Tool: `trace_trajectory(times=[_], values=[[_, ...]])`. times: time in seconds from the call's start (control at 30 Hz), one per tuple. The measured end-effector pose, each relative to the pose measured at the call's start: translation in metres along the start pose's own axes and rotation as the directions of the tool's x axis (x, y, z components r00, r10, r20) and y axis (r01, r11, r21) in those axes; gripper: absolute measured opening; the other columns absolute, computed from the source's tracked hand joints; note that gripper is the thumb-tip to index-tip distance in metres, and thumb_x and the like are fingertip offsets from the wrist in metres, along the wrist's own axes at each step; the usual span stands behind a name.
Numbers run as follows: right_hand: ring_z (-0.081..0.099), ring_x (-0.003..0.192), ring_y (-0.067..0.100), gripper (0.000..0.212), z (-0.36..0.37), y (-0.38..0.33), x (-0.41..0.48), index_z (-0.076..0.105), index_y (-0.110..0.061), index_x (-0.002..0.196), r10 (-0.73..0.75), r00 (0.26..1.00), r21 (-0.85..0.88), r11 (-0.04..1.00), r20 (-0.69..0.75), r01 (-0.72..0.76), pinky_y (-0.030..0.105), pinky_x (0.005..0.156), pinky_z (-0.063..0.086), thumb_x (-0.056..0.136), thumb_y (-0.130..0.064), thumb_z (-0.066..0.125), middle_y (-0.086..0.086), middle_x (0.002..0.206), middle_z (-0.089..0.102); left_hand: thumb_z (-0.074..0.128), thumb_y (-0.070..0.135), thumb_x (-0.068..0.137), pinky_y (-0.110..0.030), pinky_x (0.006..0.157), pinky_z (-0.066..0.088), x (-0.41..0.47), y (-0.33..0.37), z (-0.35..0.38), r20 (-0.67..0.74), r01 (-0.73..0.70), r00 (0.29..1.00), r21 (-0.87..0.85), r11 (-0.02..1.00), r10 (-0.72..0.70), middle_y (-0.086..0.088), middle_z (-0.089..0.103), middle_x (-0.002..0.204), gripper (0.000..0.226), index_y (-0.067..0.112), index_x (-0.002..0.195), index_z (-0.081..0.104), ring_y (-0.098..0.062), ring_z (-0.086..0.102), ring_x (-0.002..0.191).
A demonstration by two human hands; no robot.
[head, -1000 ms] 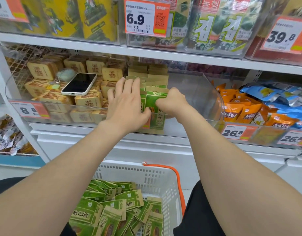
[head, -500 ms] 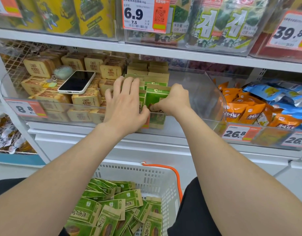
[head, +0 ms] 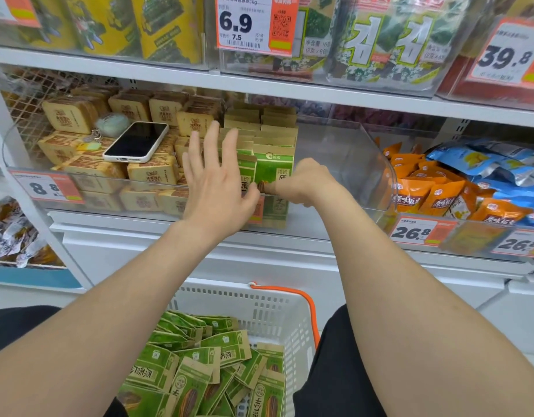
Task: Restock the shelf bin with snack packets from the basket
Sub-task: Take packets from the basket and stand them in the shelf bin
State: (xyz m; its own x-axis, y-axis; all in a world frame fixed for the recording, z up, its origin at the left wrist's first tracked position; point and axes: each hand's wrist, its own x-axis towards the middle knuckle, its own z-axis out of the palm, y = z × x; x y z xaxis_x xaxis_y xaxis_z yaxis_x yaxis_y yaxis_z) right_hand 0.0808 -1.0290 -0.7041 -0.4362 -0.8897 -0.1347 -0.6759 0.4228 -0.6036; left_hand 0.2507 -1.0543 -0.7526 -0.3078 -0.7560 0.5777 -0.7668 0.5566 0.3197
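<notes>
Standing close to the shelf, the person has both arms raised into the clear shelf bin (head: 350, 164). The left hand (head: 217, 191) is spread wide, fingers straight and apart, hovering just in front of the standing green packets (head: 253, 139). I judge it is there to keep the row from toppling forward. The right hand (head: 307, 182) is curled, and thumb and fingertip seem to pinch the front packet (head: 274, 167) low on its face, seating it upright against the ones behind. That packet is already inside the bin, at the front of the right file.

Counting: two hands, both busy at one bin. The green packets stand in two files side by side, overlapped too tightly for me to number them. One white basket (head: 259, 305) with an orange handle sits below between the person's knees. Its loose packets (head: 199, 365) lie jumbled, more than a dozen, so plenty of restocking remains. One phone (head: 136, 142) lies face up on the tan packets (head: 151, 173) next door, parked there, I suppose, to free the hands.
</notes>
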Motion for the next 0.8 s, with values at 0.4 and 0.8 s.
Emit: trace_trajectory(times=[0.4,0.8], values=[[0.064,0.083,0.033,0.013,0.004,-0.004,-0.063,0.064,-0.017,0.091,-0.311,0.878,-0.063,0.949,-0.363,0.310,0.038,0.071,0.056,0.082,-0.017,0.054,0.009,0.091,0.068,0.059,0.014,0.087,-0.041,0.066,0.031,-0.036,-0.021,0.004,-0.153,-0.480,0.853,0.147,0.865,0.499,-0.007,0.056,0.079,0.005,0.011,0.090,0.058,-0.031,0.047,0.077],[0.058,0.076,0.029,0.017,0.103,0.057,-0.118,0.052,-0.016,0.077,-0.259,0.806,-0.508,0.664,0.533,0.549,0.033,0.060,0.043,0.094,-0.015,0.055,0.005,0.082,0.050,0.049,0.016,0.103,-0.040,0.093,0.056,-0.153,-0.043,0.075,0.982,-0.456,0.187,0.104,0.884,-0.019,-0.003,0.065,0.134,0.038,0.021,0.140,0.058,-0.024,0.065,0.110]])
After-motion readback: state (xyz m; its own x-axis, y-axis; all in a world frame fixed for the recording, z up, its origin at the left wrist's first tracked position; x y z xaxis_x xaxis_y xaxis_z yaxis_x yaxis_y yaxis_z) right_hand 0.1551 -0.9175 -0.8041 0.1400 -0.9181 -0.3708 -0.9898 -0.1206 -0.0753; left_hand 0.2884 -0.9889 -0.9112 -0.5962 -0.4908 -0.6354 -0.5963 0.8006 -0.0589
